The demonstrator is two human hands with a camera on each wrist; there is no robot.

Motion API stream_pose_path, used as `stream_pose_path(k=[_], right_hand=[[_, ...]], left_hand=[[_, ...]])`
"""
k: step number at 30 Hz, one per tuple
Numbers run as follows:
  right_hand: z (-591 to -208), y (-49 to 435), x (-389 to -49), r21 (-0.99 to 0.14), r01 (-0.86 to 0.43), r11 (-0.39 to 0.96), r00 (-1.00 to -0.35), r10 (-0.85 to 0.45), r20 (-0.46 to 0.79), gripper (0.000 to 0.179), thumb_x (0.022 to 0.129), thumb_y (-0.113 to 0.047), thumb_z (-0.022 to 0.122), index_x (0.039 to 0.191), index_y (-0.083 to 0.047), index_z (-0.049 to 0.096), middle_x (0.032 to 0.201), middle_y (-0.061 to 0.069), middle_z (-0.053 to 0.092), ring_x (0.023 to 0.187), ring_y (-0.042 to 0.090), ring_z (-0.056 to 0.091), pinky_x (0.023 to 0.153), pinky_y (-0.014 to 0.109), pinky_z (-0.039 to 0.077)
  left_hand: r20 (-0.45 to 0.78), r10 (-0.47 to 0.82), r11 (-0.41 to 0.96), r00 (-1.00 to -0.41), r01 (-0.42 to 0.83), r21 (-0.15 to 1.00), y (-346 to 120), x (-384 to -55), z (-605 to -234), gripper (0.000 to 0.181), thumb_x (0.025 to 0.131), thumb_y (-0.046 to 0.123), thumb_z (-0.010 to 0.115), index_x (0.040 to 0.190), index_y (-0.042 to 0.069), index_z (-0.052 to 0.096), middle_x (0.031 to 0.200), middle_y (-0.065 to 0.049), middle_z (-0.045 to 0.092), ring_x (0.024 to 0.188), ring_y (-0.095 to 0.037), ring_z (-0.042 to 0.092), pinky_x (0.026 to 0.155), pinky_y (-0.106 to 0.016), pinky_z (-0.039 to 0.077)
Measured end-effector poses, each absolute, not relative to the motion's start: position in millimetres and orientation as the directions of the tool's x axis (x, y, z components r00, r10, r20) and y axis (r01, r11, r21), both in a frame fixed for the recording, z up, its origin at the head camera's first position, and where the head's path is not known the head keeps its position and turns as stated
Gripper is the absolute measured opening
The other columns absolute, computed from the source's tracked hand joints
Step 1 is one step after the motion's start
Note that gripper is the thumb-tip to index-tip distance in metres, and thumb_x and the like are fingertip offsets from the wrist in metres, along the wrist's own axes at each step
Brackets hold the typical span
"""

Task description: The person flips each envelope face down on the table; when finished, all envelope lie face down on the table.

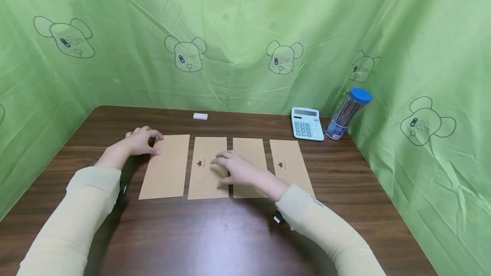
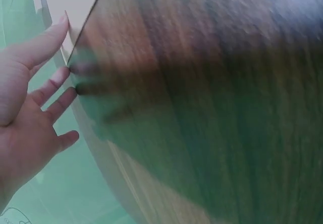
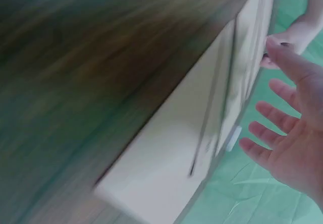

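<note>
Touching the leftmost envelope (image 1: 168, 173) at its far left corner: left hand (image 1: 139, 141), thumb tip over the paper, forefinger at the corner, grip partly wide with a gap between thumb and forefinger. That envelope lies flat, tan and plain, extending right of the left grip and back toward the person. Second envelope (image 1: 205, 182) sits between the two grips, reaching under the right fingertips; small crown print on it plus script too small to read. Right hand (image 1: 239, 170): fingers spread, grip wide, holding nothing, above the second envelope and the third envelope (image 1: 247, 146). Can't tell from the head view if a fingertip meets paper. Third is partly covered by the right grip and wrist. Fourth envelope (image 1: 289, 154) lies to the right of the right grip, near end partly behind the sleeve (image 1: 326, 220), same crown print. All four run side by side in a row, narrow gaps. Beyond the left grip and to its right: small white block (image 1: 200, 116). Beyond the right grip, off to its right: light blue calculator (image 1: 307, 123), then a clear jar (image 1: 347, 112) with blue lid, dark sticks inside. Everything's on a dark wood-grain table (image 1: 199, 242); green curtain (image 1: 234, 16) with animal-head outlines behind both grips.
</note>
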State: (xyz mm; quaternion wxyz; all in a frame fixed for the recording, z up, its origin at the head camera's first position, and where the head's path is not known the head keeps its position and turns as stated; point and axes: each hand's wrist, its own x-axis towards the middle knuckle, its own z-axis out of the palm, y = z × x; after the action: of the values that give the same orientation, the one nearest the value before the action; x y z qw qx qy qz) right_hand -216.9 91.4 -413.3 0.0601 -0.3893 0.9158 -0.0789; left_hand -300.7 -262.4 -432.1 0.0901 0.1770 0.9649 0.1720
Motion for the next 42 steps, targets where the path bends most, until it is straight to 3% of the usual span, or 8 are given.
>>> stream_pose_path(k=[7,12,17,22,28,34,42], right_hand=[[-425,108,-215,-0.191,-0.682,0.706,-0.699,-0.706,-0.115,0.070,0.077,-0.049,0.072,0.136,-0.017,0.051,0.144,0.008,0.044,0.132,0.026,0.040,0.110,0.042,0.031],[-426,108,-213,-0.160,-0.677,0.719,-0.707,-0.695,-0.133,0.069,0.078,-0.051,0.070,0.135,-0.016,0.052,0.145,0.008,0.042,0.132,0.026,0.041,0.108,0.042,0.034],[-426,105,-212,-0.118,-0.678,0.725,-0.709,-0.688,-0.152,0.070,0.078,-0.054,0.068,0.136,-0.018,0.051,0.146,0.006,0.041,0.132,0.026,0.041,0.106,0.043,0.036],[-425,105,-210,-0.129,-0.669,0.732,-0.715,-0.681,-0.158,0.070,0.079,-0.053,0.068,0.137,-0.019,0.050,0.147,0.006,0.040,0.133,0.026,0.040,0.106,0.044,0.037],[-424,107,-210,-0.143,-0.665,0.733,-0.718,-0.680,-0.150,0.069,0.079,-0.052,0.068,0.137,-0.018,0.050,0.147,0.006,0.039,0.133,0.025,0.039,0.105,0.045,0.037],[-426,109,-212,-0.146,-0.676,0.723,-0.710,-0.691,-0.137,0.070,0.080,-0.053,0.068,0.137,-0.018,0.050,0.147,0.006,0.039,0.134,0.026,0.038,0.105,0.046,0.037],[-429,110,-215,-0.161,-0.680,0.715,-0.704,-0.698,-0.128,0.070,0.078,-0.054,0.069,0.136,-0.019,0.050,0.146,0.005,0.040,0.133,0.025,0.039,0.104,0.045,0.038]], left_hand=[[-0.156,0.331,0.919,-0.931,0.280,0.279,-248,-302,-419,0.053,0.077,0.036,0.075,0.119,0.007,0.059,0.117,-0.023,0.051,0.110,-0.046,0.041,0.083,-0.063,0.028],[-0.110,0.331,0.925,-0.937,0.298,0.237,-222,-306,-410,0.058,0.079,0.040,0.072,0.121,0.002,0.056,0.123,-0.027,0.046,0.116,-0.049,0.037,0.088,-0.064,0.031],[-0.077,0.425,0.866,-0.902,0.381,0.323,-190,-309,-413,0.063,0.081,0.038,0.072,0.127,0.000,0.052,0.135,-0.026,0.044,0.126,-0.047,0.032,0.100,-0.065,0.026],[-0.099,0.497,0.815,-0.862,0.424,0.394,-169,-308,-424,0.067,0.080,0.038,0.073,0.131,0.002,0.048,0.140,-0.023,0.042,0.131,-0.044,0.031,0.103,-0.065,0.025],[-0.052,0.559,0.744,-0.828,0.473,0.471,-162,-312,-432,0.065,0.075,0.032,0.079,0.126,0.000,0.052,0.128,-0.019,0.051,0.124,-0.039,0.039,0.104,-0.055,0.030],[-0.027,0.559,0.717,-0.829,0.467,0.517,-162,-321,-437,0.062,0.071,0.026,0.082,0.120,0.000,0.054,0.119,-0.018,0.052,0.117,-0.037,0.041,0.103,-0.049,0.032],[-0.007,0.566,0.666,-0.824,0.452,0.594,-164,-327,-439,0.045,0.072,0.004,0.076,0.112,0.001,0.056,0.113,-0.018,0.052,0.112,-0.035,0.042,0.100,-0.049,0.031]])
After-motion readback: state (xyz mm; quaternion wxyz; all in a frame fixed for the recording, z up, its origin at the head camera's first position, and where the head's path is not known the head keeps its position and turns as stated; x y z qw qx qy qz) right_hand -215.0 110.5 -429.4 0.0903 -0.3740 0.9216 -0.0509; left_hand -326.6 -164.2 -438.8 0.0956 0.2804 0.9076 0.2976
